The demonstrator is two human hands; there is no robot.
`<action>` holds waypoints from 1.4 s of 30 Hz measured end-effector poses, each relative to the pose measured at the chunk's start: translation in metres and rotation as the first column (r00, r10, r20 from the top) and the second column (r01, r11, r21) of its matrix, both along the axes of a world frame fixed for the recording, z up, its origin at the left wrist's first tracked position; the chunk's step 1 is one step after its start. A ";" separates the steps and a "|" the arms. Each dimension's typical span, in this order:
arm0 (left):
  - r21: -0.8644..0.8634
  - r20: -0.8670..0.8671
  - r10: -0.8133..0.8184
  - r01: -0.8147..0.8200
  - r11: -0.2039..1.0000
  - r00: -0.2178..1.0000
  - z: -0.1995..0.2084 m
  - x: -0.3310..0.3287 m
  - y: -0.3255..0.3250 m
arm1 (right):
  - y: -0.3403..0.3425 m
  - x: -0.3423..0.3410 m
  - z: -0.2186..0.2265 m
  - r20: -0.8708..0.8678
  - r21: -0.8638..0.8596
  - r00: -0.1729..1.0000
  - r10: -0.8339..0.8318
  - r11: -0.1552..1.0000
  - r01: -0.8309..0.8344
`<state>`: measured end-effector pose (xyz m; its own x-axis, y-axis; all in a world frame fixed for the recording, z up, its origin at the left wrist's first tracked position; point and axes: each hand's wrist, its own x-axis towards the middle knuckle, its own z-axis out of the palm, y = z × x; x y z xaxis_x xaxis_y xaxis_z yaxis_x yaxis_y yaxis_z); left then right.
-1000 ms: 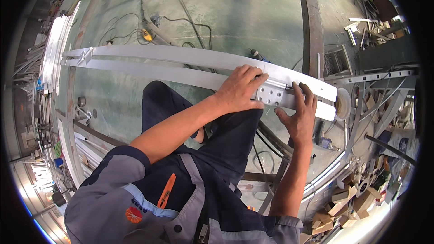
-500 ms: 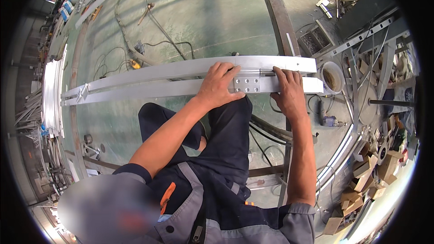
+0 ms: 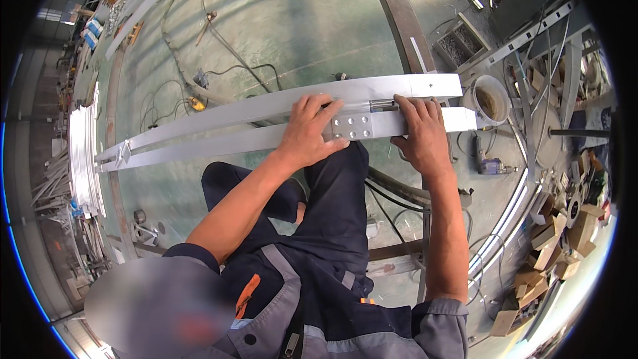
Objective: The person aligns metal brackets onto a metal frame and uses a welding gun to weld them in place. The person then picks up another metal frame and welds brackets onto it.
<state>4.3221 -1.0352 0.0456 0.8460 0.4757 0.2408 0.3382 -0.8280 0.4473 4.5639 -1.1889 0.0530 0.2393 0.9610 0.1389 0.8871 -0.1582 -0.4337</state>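
Observation:
Two long silver metal profiles lie side by side across my lap, the far profile (image 3: pixel 372 86) and the near profile (image 3: pixel 226 139). Between them sits a metal hinge (image 3: pixel 351 126) whose flat plate has several round holes; a short rod shows at its right. My left hand (image 3: pixel 309 129) grips the hinge's left part, thumb on the near edge and fingers over the top. My right hand (image 3: pixel 422 133) is wrapped over the near profile close to its right end, fingertips in the gap. A small metal piece (image 3: pixel 123 153) joins the profiles at the far left.
Brown steel beams (image 3: pixel 392 13) run beneath the profiles. A white bucket (image 3: pixel 490 100) stands by their right ends, with a power drill (image 3: pixel 492 165) on the floor below it. Hoses and cables cross the green floor. Cardboard boxes (image 3: pixel 531 286) pile up at the right.
My left hand and the hinge have slid slightly left along the near profile, and more of the rod shows. The profiles tilt a little, right ends higher in the picture. The whole view has shifted slightly.

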 end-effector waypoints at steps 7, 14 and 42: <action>-0.026 -0.019 0.049 -0.050 0.998 0.999 0.006 -0.001 -0.005 | -0.086 0.022 -0.016 -0.090 0.350 0.897 -0.433 0.829 0.435; -0.026 -0.037 0.051 -0.052 0.998 0.998 0.012 0.005 -0.010 | -0.252 0.098 -0.166 -0.345 -0.809 -0.321 -0.882 0.106 0.579; 0.028 0.051 -0.065 0.064 0.998 0.997 0.001 0.002 -0.009 | -0.290 0.105 -0.134 -0.954 -0.151 -0.230 0.194 0.355 0.923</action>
<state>4.3244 -1.0447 0.0469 0.8607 0.4136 0.2968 0.2609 -0.8590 0.4406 4.6684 -1.4791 -0.0813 0.8745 0.2606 -0.4091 -0.4844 0.5123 -0.7092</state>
